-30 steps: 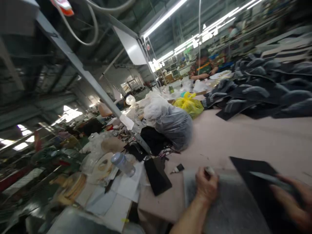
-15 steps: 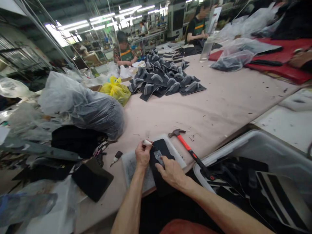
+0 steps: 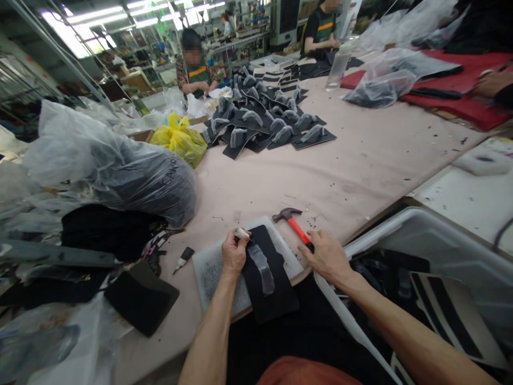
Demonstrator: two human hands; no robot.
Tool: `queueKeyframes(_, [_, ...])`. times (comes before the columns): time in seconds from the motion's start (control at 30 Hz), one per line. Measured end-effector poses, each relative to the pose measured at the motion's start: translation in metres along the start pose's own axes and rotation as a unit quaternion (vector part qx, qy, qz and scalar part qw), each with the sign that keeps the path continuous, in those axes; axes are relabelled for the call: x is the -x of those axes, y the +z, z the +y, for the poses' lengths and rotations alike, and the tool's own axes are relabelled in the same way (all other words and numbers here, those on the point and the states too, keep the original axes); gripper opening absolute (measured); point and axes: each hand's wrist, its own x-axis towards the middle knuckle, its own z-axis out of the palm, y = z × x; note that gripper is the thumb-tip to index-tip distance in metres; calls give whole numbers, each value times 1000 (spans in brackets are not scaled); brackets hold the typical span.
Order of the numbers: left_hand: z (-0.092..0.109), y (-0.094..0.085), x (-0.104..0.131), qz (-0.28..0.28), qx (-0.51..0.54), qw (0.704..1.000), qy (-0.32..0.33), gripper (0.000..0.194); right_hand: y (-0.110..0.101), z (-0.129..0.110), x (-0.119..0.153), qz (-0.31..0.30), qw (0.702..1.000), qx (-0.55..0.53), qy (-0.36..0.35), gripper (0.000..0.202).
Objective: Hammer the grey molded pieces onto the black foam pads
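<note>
My left hand point(image 3: 234, 252) pinches a small white bottle point(image 3: 241, 233) at the upper left edge of a black panel point(image 3: 280, 278). A handle strip wrapped in clear plastic point(image 3: 262, 267) lies along the panel. The panel rests on a pale slab point(image 3: 204, 272) and reaches past its front edge. To the right, my right hand point(image 3: 326, 256) is at the grip of a claw hammer point(image 3: 297, 227) with a red and black handle. Its fingers are spread over the grip, and whether they close round it is not clear.
A translucent bin point(image 3: 409, 219) of dark pieces stands at the right. Black panels with wrapped handles point(image 3: 264, 120) are heaped farther back. At left are a large plastic bag point(image 3: 152, 176), a yellow bag point(image 3: 178, 140) and a small brush-like tool point(image 3: 184, 258). Two people work beyond.
My right hand has left the wrapped strip and moved right to the hammer's handle. The strip now shows at full length. My left hand still holds the white bottle. The view has shifted slightly.
</note>
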Motion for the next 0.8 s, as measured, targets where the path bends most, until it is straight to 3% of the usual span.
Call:
queueKeyframes(0.17, [6,2,2,0,-83,996,31,17,10,16,-6,-75,996,37,17,23])
queueKeyframes(0.23, [9,4,4,12,-117,992,51,13,6,13,-10,-104,994,-3,40,17])
queueKeyframes(0.3, [11,6,6,21,-134,989,64,12,0,8,-14,-161,979,-111,60,10])
queueKeyframes(0.33, [11,7,7,26,-140,987,68,12,-2,6,-15,-201,955,-202,79,7])
queueKeyframes(0.4, [9,9,8,35,-159,983,81,13,-8,-1,-16,-281,857,-410,139,5])
queueKeyframes(0.47, [6,10,10,31,-186,976,106,15,-14,-10,-14,-317,750,-546,198,7])
queueKeyframes(0.5, [4,10,11,23,-198,972,122,16,-19,-15,-13,-315,724,-575,215,9])
queueKeyframes(0.53, [3,11,11,10,-205,969,137,17,-25,-20,-12,-300,722,-583,220,10])
queueKeyframes(0.6, [2,11,12,-19,-206,965,159,19,-43,-30,-10,-229,770,-568,181,16])
queueKeyframes(0.7, [3,11,11,-43,-195,967,159,20,-69,-43,-5,-61,883,-464,17,33])
queueKeyframes(0.8, [4,10,10,-42,-192,970,141,18,-77,-48,2,38,954,-264,-136,35])
